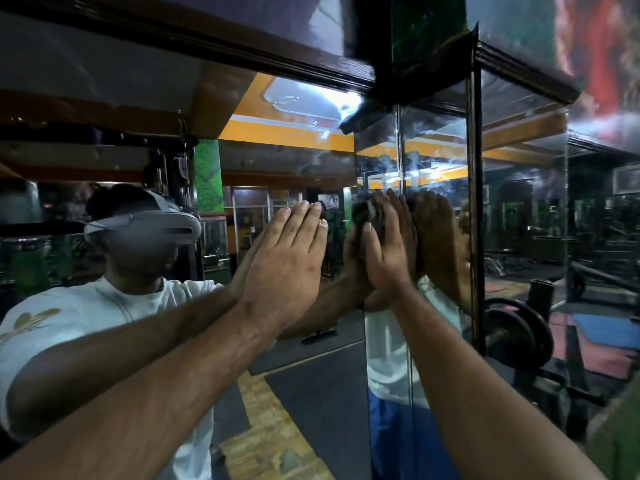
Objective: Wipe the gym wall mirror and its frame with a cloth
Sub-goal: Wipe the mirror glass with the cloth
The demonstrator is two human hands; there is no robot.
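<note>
The wall mirror [294, 358] fills the view, with a narrow mirror panel [388, 393] turning a corner beside it. A dark wooden frame [242, 53] runs along the top, and a dark vertical post [474, 202] stands at the right. My left hand [287, 261] lies flat on the big pane, fingers straight and together, holding nothing. My right hand [388, 254] presses a dark cloth [363, 213] against the glass at the corner seam. Most of the cloth is hidden under my fingers. Smears show on the glass above the cloth.
The glass reflects a person in a white shirt and headset [145, 226] and the gym room behind. Weight plates on a bar [516, 334] show in the right pane. A colourful poster [595, 46] hangs above the frame at top right.
</note>
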